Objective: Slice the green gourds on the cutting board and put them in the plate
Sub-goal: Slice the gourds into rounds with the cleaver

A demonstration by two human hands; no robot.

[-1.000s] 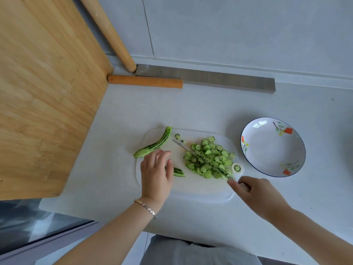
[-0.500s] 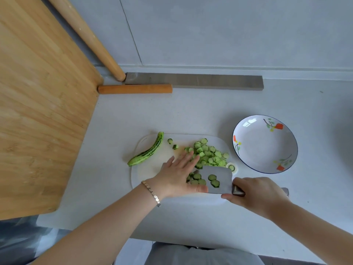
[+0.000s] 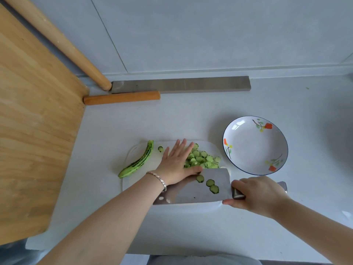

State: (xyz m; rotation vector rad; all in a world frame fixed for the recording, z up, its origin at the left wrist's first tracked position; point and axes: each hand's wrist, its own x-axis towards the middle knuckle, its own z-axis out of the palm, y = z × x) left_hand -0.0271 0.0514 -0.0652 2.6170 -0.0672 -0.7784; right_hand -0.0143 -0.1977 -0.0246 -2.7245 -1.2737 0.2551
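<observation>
Nearest the person, the right hand (image 3: 259, 196) is wrapped tight round the handle of a broad steel cleaver (image 3: 193, 188), its grip closed, and the blade lies almost flat on the near half of the white plastic cutting board (image 3: 133, 180) with three green slices resting on its face. The left hand (image 3: 175, 165) lies open and flat, fingers spread, holding nothing, its palm against the heap of pale green gourd slices (image 3: 202, 159) as if to sweep them onto the blade. Beyond the wrist, one whole striped green gourd (image 3: 139, 162) lies uncut along the board's left edge, its tip hanging over onto the pale grey bench (image 3: 191, 121), and a stray slice sits just beside it. To the right of the board stands the white round plate with painted flowers (image 3: 256, 146), with nothing in it. I judge the loading is only begun. The thumb lies right at the blade's far edge, so a hasty sweep could nick it; a tilted lift could spill slices onto the bench. Farther back lie a grey stone bar (image 3: 181, 84), an orange wooden stick (image 3: 122, 97), and a large wooden board (image 3: 34, 131) at left.
</observation>
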